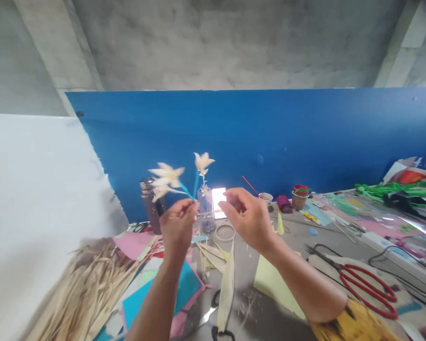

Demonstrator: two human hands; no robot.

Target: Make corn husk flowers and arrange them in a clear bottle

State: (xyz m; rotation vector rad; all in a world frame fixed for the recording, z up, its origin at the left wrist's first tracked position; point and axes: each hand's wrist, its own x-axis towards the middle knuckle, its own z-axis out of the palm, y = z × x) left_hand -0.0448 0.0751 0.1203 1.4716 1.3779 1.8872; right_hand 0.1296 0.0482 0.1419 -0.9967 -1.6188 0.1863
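Observation:
My left hand (179, 220) is closed, pinching the stems of handmade flowers with cream, pointed petals (166, 175). Blue wrapping shows on the stems just above my fingertips. Another cream flower (203, 163) stands right of them, above a clear bottle (206, 213); I cannot tell whether its stem is in the bottle or in my hand. My right hand (248, 215) is raised to the right with curved fingers, thumb and forefinger apart, and nothing visible between them. Behind it a lit phone (219, 202) stands upright. A tape ring (225, 232) lies below, between my hands.
Dried husk strips (88, 284) heap at the left, beside coloured paper sheets (188, 284) and a dark flask (151, 203). Red-handled scissors (369, 289) lie at the right near a white power strip (397, 258). Black-handled scissors (222, 334) sit under a pale husk (227, 284).

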